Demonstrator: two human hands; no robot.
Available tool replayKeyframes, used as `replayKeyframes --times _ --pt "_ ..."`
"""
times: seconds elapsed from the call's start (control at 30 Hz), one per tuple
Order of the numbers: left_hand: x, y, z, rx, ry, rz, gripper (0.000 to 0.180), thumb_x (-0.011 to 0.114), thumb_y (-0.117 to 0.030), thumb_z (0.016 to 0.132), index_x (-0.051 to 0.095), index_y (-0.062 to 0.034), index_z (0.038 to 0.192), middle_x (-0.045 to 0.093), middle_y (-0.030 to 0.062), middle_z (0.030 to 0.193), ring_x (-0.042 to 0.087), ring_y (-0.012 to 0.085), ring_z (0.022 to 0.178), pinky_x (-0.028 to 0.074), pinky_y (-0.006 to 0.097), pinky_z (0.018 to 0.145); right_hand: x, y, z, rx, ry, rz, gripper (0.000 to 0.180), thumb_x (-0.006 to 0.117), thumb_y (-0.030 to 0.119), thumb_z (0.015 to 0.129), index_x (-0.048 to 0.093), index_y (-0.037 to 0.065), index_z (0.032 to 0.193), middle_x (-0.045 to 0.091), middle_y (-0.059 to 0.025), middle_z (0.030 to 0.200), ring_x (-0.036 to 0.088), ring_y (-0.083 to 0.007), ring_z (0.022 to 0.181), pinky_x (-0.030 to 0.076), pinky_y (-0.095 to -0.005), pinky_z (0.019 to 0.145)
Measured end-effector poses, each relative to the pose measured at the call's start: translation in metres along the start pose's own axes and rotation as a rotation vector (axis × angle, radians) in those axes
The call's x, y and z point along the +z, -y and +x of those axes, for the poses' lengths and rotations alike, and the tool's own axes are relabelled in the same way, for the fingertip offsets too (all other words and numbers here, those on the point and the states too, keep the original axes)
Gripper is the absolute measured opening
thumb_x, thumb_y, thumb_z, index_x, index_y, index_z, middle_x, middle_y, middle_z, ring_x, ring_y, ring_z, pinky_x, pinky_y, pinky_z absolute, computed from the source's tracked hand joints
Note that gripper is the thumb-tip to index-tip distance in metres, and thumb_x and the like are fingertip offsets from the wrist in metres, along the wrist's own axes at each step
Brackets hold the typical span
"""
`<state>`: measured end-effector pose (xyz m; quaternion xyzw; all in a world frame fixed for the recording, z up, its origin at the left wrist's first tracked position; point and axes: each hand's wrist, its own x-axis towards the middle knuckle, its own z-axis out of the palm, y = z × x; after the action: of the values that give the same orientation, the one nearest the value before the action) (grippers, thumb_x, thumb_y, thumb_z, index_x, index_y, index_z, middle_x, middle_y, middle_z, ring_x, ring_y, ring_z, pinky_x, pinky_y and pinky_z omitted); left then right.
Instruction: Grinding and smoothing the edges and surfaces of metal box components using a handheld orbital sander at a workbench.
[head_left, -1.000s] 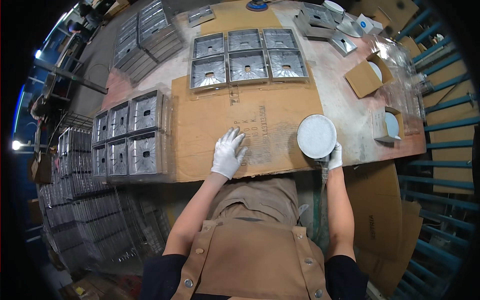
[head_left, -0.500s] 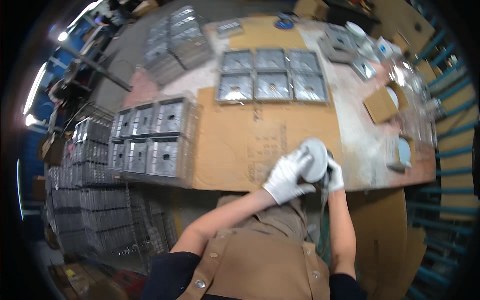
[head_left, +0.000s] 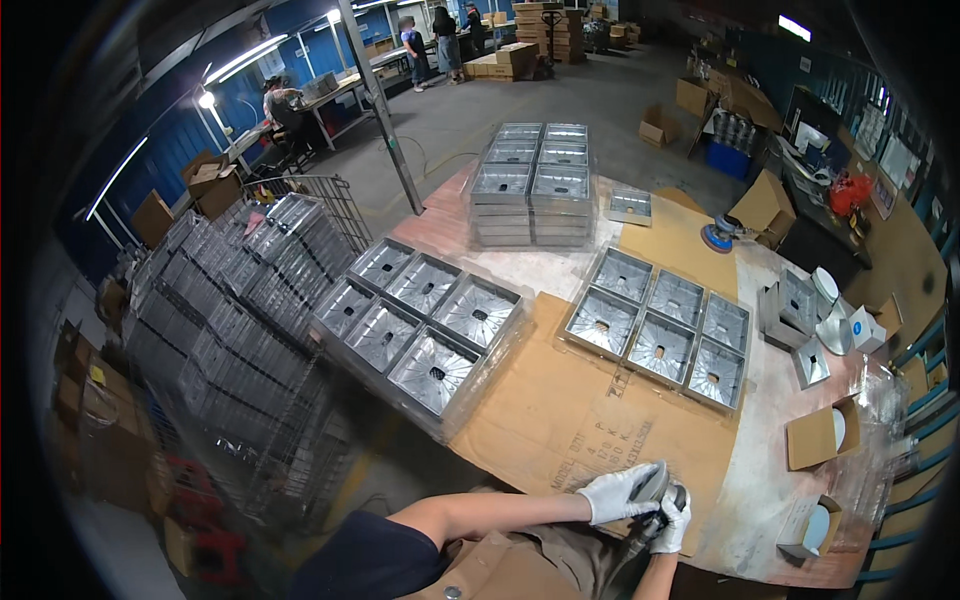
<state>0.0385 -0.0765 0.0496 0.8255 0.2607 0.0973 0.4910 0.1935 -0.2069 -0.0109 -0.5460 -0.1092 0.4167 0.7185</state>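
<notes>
Both my hands wear white gloves and meet at the near edge of the cardboard-covered table. My left hand (head_left: pixel 612 495) has its fingers closed on a light grey round sanding disc (head_left: pixel 652 482), seen almost edge-on. Just to its right, my right hand (head_left: pixel 676 524) is wrapped round a dark handheld sander (head_left: pixel 643 532), against which the disc sits. Much of the sander's body is hidden by my gloves. Ahead on the cardboard sheet (head_left: pixel 540 420) lies a group of square grey metal trays (head_left: pixel 660 340) with a hole in each middle.
A wrapped stack of such trays (head_left: pixel 420 320) stands left, another stack (head_left: pixel 530 190) behind. A blue-padded sander (head_left: pixel 716 236) rests at the far side. Open boxes with white discs (head_left: pixel 822 438) line the right. A wire cage (head_left: pixel 240 370) full of trays stands left of the table.
The view has swung left and up, bringing the workshop and distant people into sight. The disc has turned from face-on to nearly edge-on, still between my hands.
</notes>
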Motion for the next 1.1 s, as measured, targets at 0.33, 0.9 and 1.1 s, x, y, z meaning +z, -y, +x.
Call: replayKeyframes --times 0.33,0.9,1.1 --pt "-0.003 0.003 0.004 0.017 0.051 0.004 0.077 0.058 -0.049 0.099 0.034 -0.0011 0.155 0.048 0.0261 0.15 0.055 0.041 0.13 0.047 0.046 0.106 0.0 0.0 0.003 -0.021 -0.008 0.01 0.06 0.081 0.016 0.078 0.054 0.004 0.131 0.063 -0.011 0.116 0.066 -0.0233 0.101 0.056 -0.0373 0.09" --pt "0.006 0.014 0.004 0.123 0.036 0.075 0.068 0.05 -0.041 0.104 0.032 -0.0023 0.157 0.047 0.0265 0.15 0.054 0.0411 0.129 0.047 0.045 0.106 -0.009 -0.007 0.003 -0.03 -0.014 -0.043 0.065 0.082 0.019 0.075 0.054 0.003 0.132 0.062 -0.0095 0.116 0.064 -0.0213 0.102 0.055 -0.035 0.091" --pt "0.002 0.01 0.002 0.126 0.023 0.062 0.068 0.051 -0.042 0.104 0.033 -0.0027 0.156 0.048 0.0267 0.148 0.057 0.0417 0.126 0.049 0.046 0.103 -0.008 -0.007 0.004 -0.041 -0.019 -0.063 0.063 0.08 0.018 0.076 0.054 0.003 0.132 0.062 -0.0096 0.116 0.064 -0.021 0.101 0.055 -0.0346 0.091"
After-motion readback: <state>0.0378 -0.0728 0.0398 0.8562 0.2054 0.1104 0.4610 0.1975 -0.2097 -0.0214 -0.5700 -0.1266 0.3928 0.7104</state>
